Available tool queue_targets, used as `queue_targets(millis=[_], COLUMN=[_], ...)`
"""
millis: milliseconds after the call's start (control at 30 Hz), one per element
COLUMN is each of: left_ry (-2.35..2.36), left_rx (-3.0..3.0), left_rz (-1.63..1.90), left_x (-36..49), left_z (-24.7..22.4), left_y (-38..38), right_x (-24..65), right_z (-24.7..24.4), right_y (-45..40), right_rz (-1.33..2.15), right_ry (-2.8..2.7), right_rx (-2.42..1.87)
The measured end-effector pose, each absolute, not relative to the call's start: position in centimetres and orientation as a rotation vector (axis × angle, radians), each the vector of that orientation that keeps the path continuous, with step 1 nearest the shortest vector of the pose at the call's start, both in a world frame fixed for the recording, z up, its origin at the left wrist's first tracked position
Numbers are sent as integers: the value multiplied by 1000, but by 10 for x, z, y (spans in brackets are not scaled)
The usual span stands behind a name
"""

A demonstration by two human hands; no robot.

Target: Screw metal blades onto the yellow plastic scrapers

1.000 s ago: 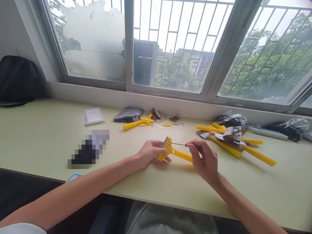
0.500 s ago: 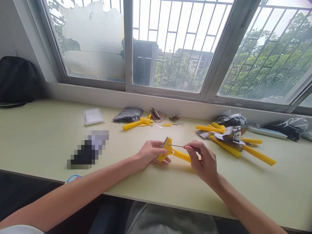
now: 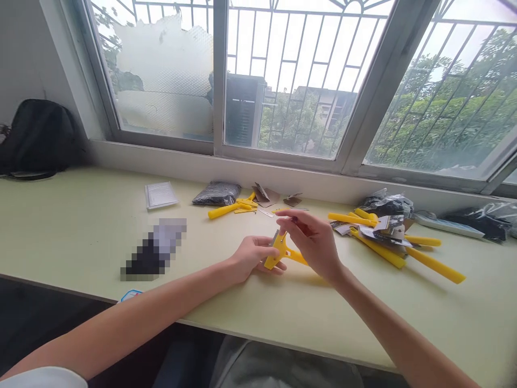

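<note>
My left hand (image 3: 254, 258) grips the head of a yellow scraper (image 3: 275, 258), thumb on the near face and fingers behind it. A grey metal edge shows along the scraper's left side, and its handle runs right, partly behind my other hand. Over the top of the head, my right hand (image 3: 313, 240) is closed, fingertips close to a small screw (image 3: 281, 240) in the yellow face. A dark red piece of the screwdriver (image 3: 297, 220) shows between its fingers; the shaft is mostly hidden.
Behind lie another yellow scraper (image 3: 224, 210), a grey plastic packet (image 3: 217, 193) and brown card pieces (image 3: 269, 198). Several yellow-handled scrapers (image 3: 377, 249) are heaped at right. A clear flat case (image 3: 160, 195) sits at back left, a black bag (image 3: 44, 137) farther left.
My right hand has moved left and up, from behind the scraper's handle to above its head. The screwdriver shaft, earlier plainly pointing at the head, is now mostly hidden. The view has shifted slightly.
</note>
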State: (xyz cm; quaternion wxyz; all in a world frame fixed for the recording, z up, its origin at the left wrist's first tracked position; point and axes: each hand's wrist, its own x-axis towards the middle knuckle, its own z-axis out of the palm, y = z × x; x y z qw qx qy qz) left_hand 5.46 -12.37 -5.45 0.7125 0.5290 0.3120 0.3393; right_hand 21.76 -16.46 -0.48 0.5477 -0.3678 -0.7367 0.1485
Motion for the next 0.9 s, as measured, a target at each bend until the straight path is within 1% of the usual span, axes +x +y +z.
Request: queue_targets(millis=[67,200,400,567,767,900], left_ry=[707,740,739,735,751,751], left_rx=[1156,1131,1142,1161,1150,1138], left_rz=[753,755,718,716,738,748], left_x=[55,56,55,55,56,57], left_z=[-53,-50,-51,-49,-47,-49], left_y=[-124,-125,-123,-124,-125,-124], right_x=[217,226,232,225,229,226], right_z=[-7,-10,-8,-12,-9,-9], right_y=[-162,-169,-170,-165,-167,-167], right_rz=[430,535,477,519,547,546], right_ry=[-1677,-1717,-1633,-1490,-1640,-1531], right_rx=[-871,-793,-811,-757,-674,-688])
